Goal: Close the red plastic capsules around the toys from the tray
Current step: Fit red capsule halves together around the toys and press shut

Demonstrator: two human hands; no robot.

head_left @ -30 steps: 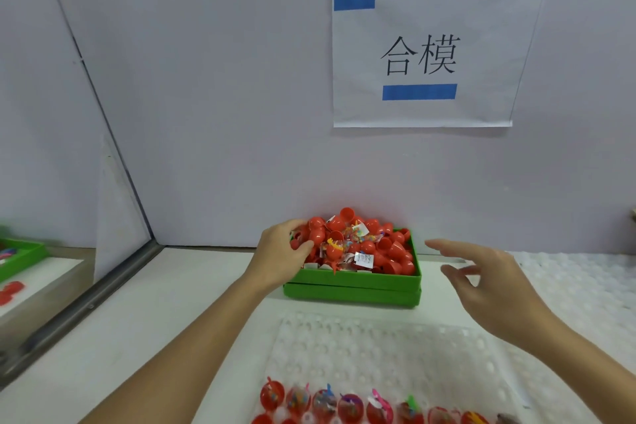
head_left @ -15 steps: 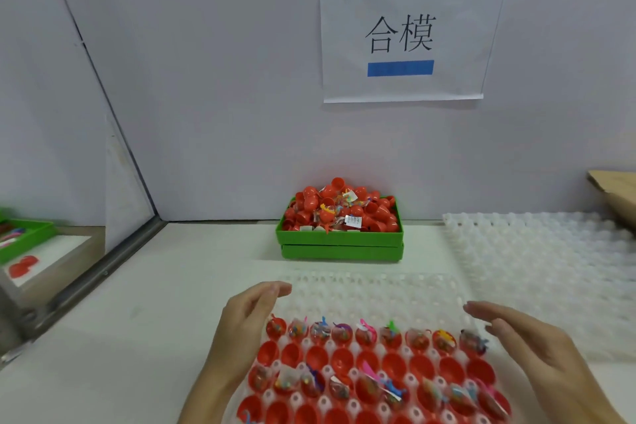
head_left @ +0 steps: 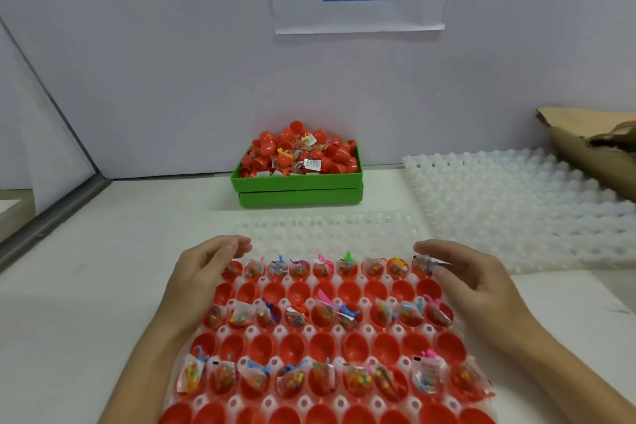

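A clear dimpled tray lies in front of me, with rows of open red capsule halves in its cups. Alternate rows hold small bagged toys; the rows between are bare red halves. My left hand hovers at the tray's far left corner, fingers curled and apart, its fingertips over the first capsule of the top row. At the far right corner my right hand is spread, fingertips next to the last toy of that row. Neither hand holds anything.
A green box heaped with closed red capsules stands at the back against the wall. More white dimpled trays are stacked to the right, with brown cardboard over their far corner. A metal rail bounds the table's left side.
My left hand left the green box and both hands came back toward me, down to the far corners of the capsule tray. The view tilted down, so more rows show.
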